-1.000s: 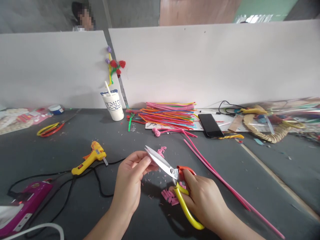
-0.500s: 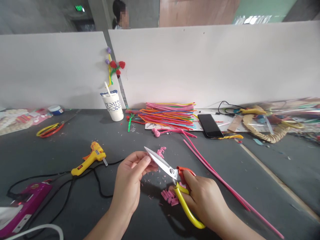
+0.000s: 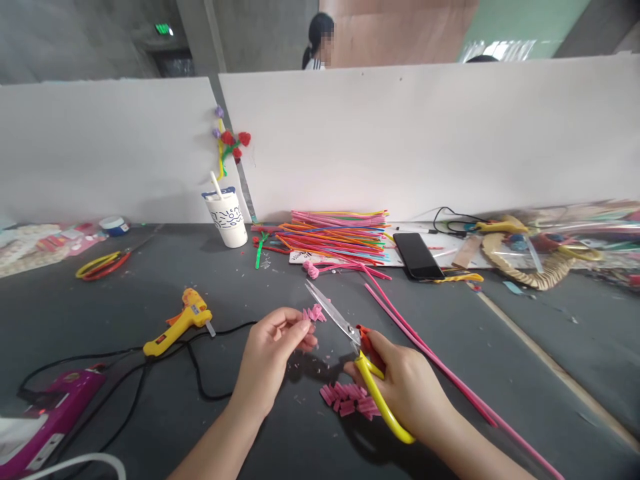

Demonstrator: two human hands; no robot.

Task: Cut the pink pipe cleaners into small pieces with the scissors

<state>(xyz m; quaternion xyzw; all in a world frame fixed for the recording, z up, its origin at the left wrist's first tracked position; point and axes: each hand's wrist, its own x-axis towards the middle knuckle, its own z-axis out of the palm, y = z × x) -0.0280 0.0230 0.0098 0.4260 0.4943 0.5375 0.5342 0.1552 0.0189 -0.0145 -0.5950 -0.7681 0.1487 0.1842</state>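
Observation:
My right hand (image 3: 400,377) grips scissors (image 3: 334,313) with one yellow and one orange-red handle. Their blades look nearly together and point up and to the left. My left hand (image 3: 273,350) is pinched closed just left of the blades; whatever lies between its fingertips is too small or hidden to make out. Just past those fingertips is a small cluster of pink fuzzy pieces (image 3: 316,313). Below the scissors lies a pile of short cut pink pipe-cleaner pieces (image 3: 345,399), partly covered by the yellow handle and my right hand.
Long pink pipe cleaners (image 3: 415,333) stretch along the right. Behind are a pipe-cleaner bundle (image 3: 335,233), a phone (image 3: 417,256) and a cup (image 3: 227,220). At left lie a yellow glue gun (image 3: 180,323), its black cord, a purple power strip (image 3: 60,413) and pliers-like handles (image 3: 103,265).
The scissors have moved slightly right, away from my left fingertips. My left hand has shifted a little right and down, beside the pink cluster. More of the cut pile shows.

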